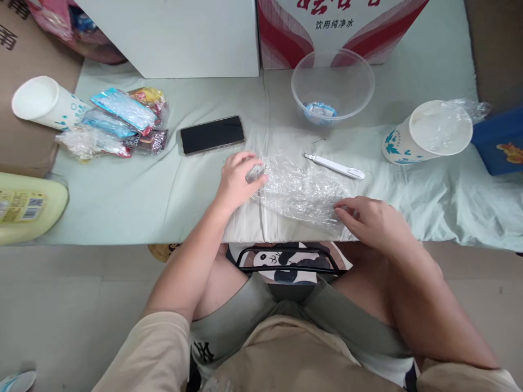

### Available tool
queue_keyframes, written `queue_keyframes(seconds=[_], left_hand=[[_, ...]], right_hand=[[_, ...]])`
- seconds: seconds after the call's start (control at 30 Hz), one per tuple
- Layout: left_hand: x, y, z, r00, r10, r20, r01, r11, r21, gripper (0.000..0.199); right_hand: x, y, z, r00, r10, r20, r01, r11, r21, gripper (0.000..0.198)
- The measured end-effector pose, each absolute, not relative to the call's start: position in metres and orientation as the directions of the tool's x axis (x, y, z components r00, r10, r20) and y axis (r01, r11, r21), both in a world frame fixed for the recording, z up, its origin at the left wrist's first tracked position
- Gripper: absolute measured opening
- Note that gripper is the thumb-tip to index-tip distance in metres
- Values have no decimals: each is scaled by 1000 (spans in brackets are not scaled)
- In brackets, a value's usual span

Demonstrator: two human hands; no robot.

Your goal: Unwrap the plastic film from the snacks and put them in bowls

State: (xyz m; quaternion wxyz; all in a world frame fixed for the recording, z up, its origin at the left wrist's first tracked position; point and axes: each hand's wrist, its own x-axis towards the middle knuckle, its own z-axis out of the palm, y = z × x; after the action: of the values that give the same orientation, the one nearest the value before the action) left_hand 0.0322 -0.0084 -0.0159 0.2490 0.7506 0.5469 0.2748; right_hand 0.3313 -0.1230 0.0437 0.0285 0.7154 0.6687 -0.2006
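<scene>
A crumpled sheet of clear plastic film [300, 190] lies spread on the cloth near the table's front edge. My left hand [240, 182] is at its left end, with a bunched part of the film between thumb and curled fingers. At the right end, my right hand [373, 220] pinches the film's edge between thumb and forefinger. Just behind the film lies a white utility knife [335, 166], with a short bit of blade showing at its left tip. A black-screened phone [212, 135] rests behind and left of my left hand.
A clear plastic bowl [355, 87] holds a small blue-and-white packet. A paper cup [402, 139] stuffed with clear film stands at right. Wrapped snacks [122, 111] lie beside another paper cup [41, 100] on its side. A yellow bottle [49, 204] and boxes [196, 38] border the table.
</scene>
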Motion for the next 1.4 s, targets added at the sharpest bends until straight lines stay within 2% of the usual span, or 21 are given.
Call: queue_keyframes(seconds=[0.1,0.2,0.33,0.43,0.57,0.67,0.77,0.83,0.93,1.03,1.23,1.4], left_hand=[[39,-9,-17,336,935,109,703,-327,631,22],[42,-9,-17,390,915,107,593,-338,731,7],[39,-6,-15,214,976,38,392,-122,912,9],[33,-2,-15,62,997,-47,304,26,952,17],[25,5,-19,-43,999,27,334,-11,942,19],[22,9,-21,-73,995,69,357,-39,933,19],[20,9,-22,-67,995,75,364,-45,930,19],[21,7,-21,-37,998,59,350,-43,936,20],[24,3,-19,61,998,3,315,-22,949,23],[30,0,-15,171,984,-46,297,-7,955,25],[43,-13,5,371,927,-58,254,-41,966,30],[46,-32,29,536,844,-28,169,-74,983,36]], right_hand=[[335,-127,46,-6,910,-415,984,-68,-165,40],[339,-131,47,-64,905,-420,982,-18,-188,44],[342,-133,46,-98,933,-347,966,5,-259,39],[344,-129,44,-80,922,-379,957,-36,-289,41],[355,-123,40,-99,904,-416,923,-73,-378,45],[364,-121,39,-6,914,-405,906,-166,-389,40],[365,-118,40,172,953,-248,885,-260,-386,27],[361,-115,40,222,973,-59,854,-223,-470,22],[349,-104,37,94,986,138,782,12,-623,28],[336,-86,31,-131,976,173,689,216,-692,45],[308,-51,23,-400,915,51,585,298,-755,71],[290,-51,16,-629,778,-10,416,325,-849,104]])
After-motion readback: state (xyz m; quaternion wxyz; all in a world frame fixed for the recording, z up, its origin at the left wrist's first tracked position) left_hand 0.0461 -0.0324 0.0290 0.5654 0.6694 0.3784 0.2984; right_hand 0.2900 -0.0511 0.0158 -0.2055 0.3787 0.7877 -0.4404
